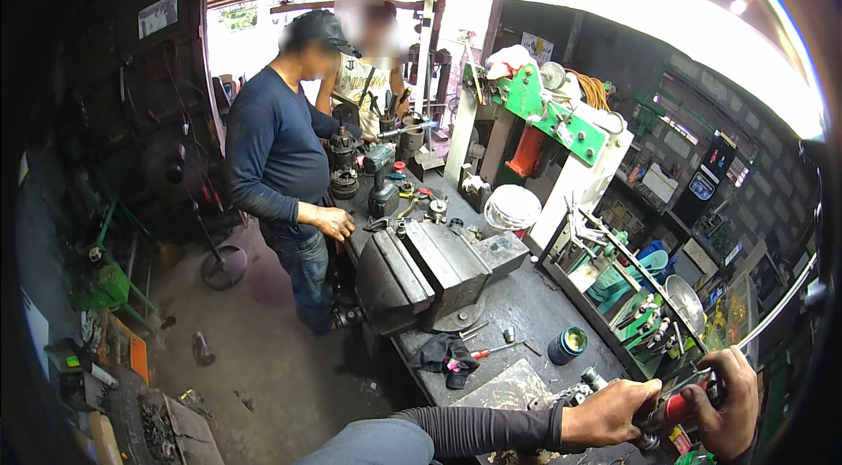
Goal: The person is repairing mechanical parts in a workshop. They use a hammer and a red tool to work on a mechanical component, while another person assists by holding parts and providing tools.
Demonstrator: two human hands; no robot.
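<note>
At the lower right, my right hand point(730, 399) is closed around a red-bodied tool point(675, 410) with dark and metal ends. My left hand point(610, 414) is closed beside the tool's near end, and what its fingers grip is mostly hidden. Small metal parts point(595, 379) lie just beyond my left hand. Farther along the bench stands an open dark tub point(568, 346) with yellowish contents. Left of it are a screwdriver point(493, 350) with a red handle and a crumpled black cloth point(445, 360).
A large bench vise point(430, 276) sits on the dark workbench point(535, 307). Behind it are a cordless drill point(381, 184) and a white bucket point(512, 207). A green-and-white press frame point(548, 118) and a tool rack point(631, 289) line the right. Two people stand across the bench.
</note>
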